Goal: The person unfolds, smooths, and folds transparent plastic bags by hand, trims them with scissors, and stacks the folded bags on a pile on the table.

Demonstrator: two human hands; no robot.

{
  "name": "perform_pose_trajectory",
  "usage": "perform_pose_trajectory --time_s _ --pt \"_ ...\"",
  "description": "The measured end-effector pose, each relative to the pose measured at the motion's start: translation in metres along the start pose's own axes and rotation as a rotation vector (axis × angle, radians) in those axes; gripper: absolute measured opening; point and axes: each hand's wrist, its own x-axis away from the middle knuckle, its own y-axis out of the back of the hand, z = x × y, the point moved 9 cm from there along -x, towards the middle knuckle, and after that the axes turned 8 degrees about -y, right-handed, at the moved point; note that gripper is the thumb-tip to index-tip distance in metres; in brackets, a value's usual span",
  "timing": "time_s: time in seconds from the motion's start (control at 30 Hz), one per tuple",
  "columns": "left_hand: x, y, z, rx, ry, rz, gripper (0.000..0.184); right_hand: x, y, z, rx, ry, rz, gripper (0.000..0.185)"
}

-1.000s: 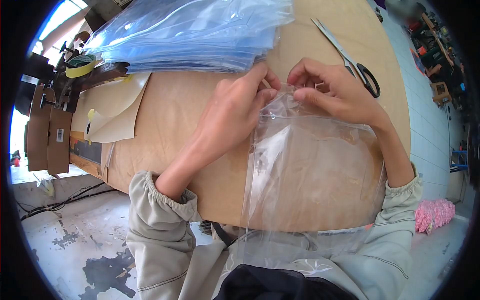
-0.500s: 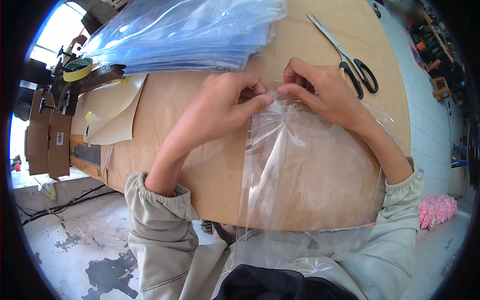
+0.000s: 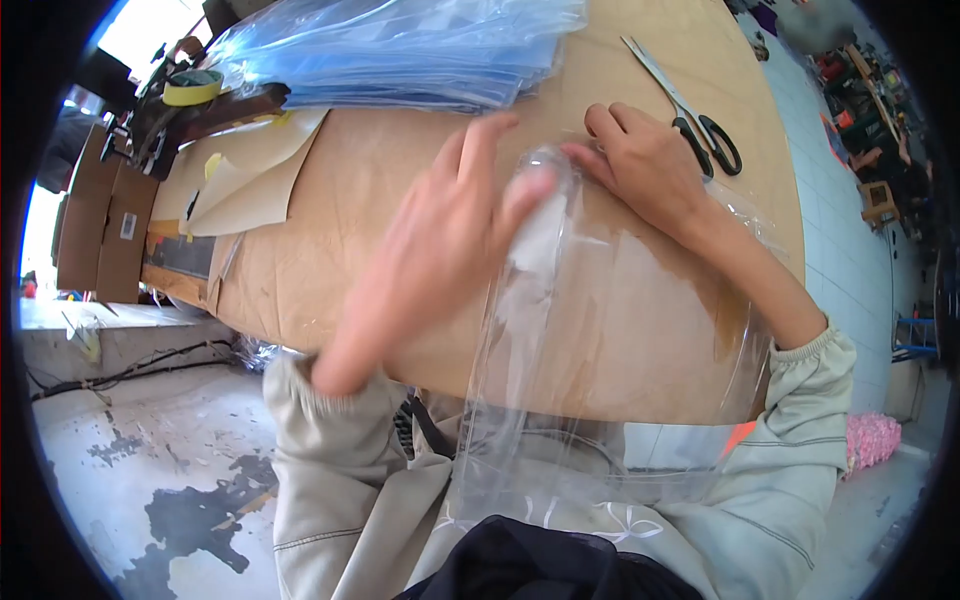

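Note:
A clear plastic bag or sheet (image 3: 610, 330) lies over the front of the table and hangs down onto my lap. At its top edge, my right hand (image 3: 645, 170) is closed, thumb and fingers pinching the plastic. My left hand (image 3: 440, 215), blurred by motion, hovers over the left side of the plastic with thumb and fingers apart, holding nothing I can see. Black-handled scissors (image 3: 690, 105) lie open on the table just beyond my right hand. What exactly sits under my right fingertips is hidden.
A stack of bluish clear plastic (image 3: 410, 60) lies at the back of the brown-covered table (image 3: 330, 250). To the left are a tape roll (image 3: 193, 88), a dark metal clamp-like fixture, curled paper (image 3: 250, 170) and a cardboard box (image 3: 125, 225). A pink bundle (image 3: 872, 440) is on the floor.
My left hand has let go of the plastic's top edge, and its fingers have spread. The right hand still pinches there. The plastic's top now looks smoother, and the view has shifted slightly.

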Motion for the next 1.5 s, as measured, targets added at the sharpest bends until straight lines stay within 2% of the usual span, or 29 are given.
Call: perform_pose_trajectory --time_s 0.03,0.1,0.17,0.23,0.27,0.37,0.43,0.47,0.5,0.6,0.63,0.77,0.87,0.9,0.93,1.03,1.1,1.2,1.33,1.5 --pt "0.023 0.009 -0.017 -0.103 -0.027 -0.094 0.044 0.0 0.004 0.003 -0.022 0.002 -0.036 0.018" --pt "0.066 0.011 -0.035 -0.063 0.076 -0.037 0.052 0.0 0.012 0.007 -0.07 -0.007 -0.105 0.01" --pt "0.104 0.001 -0.046 0.017 0.156 0.056 0.054 -0.005 0.018 0.011 -0.359 -0.015 -0.013 0.01" --pt "0.133 0.0 -0.051 0.04 0.225 -0.05 0.052 -0.009 0.019 0.02 -0.599 0.026 0.125 0.014" --pt "0.145 0.001 -0.052 0.05 0.258 -0.104 0.051 -0.008 0.013 0.023 -0.605 0.066 0.182 0.016" --pt "0.176 -0.001 -0.048 0.192 0.466 -0.067 0.044 -0.004 -0.006 0.031 -0.602 0.14 0.322 0.02" --pt "0.187 -0.005 -0.053 0.221 0.446 0.0 0.041 -0.004 -0.015 0.033 -0.563 0.143 0.368 0.021" --pt "0.19 -0.008 -0.054 0.236 0.435 0.033 0.039 -0.005 -0.016 0.033 -0.572 0.126 0.359 0.021" --pt "0.19 -0.01 -0.054 0.338 0.415 -0.006 0.028 -0.007 -0.017 0.032 -0.582 0.108 0.35 0.02" --pt "0.209 -0.038 -0.051 0.613 0.455 0.076 0.016 -0.008 -0.019 0.028 -0.565 0.052 0.281 0.018" --pt "0.21 -0.041 -0.048 0.703 0.557 -0.015 0.006 -0.008 -0.019 0.025 -0.549 0.033 0.252 0.017" --pt "0.2 -0.028 -0.036 0.484 0.534 -0.144 0.003 -0.012 -0.018 0.016 -0.254 0.104 0.092 0.015" --pt "0.2 -0.029 -0.028 0.419 0.55 -0.195 0.015 -0.013 -0.019 0.01 -0.159 0.076 0.043 0.014" --pt "0.195 -0.024 -0.03 0.361 0.539 -0.183 0.003 -0.014 -0.019 0.01 -0.149 0.068 0.037 0.014" --pt "0.195 -0.023 -0.029 0.368 0.54 -0.201 0.004 -0.014 -0.02 0.01 -0.141 0.057 0.033 0.014" --pt "0.203 -0.025 -0.022 0.364 0.539 -0.229 0.008 -0.018 -0.026 0.005 -0.169 0.029 0.083 0.012" --pt "0.208 -0.025 -0.02 0.325 0.534 -0.22 0.01 -0.024 -0.03 0.0 -0.311 0.015 0.178 0.01" --pt "0.217 -0.028 -0.014 0.401 0.639 -0.215 0.013 -0.03 -0.035 -0.005 -0.487 -0.033 0.286 0.012" --pt "0.219 -0.024 -0.013 0.418 0.632 -0.322 0.013 -0.035 -0.039 -0.012 -0.547 -0.056 0.335 0.014" --pt "0.222 -0.024 -0.014 0.423 0.66 -0.419 0.013 -0.03 -0.029 -0.012 -0.425 -0.022 0.143 0.018"
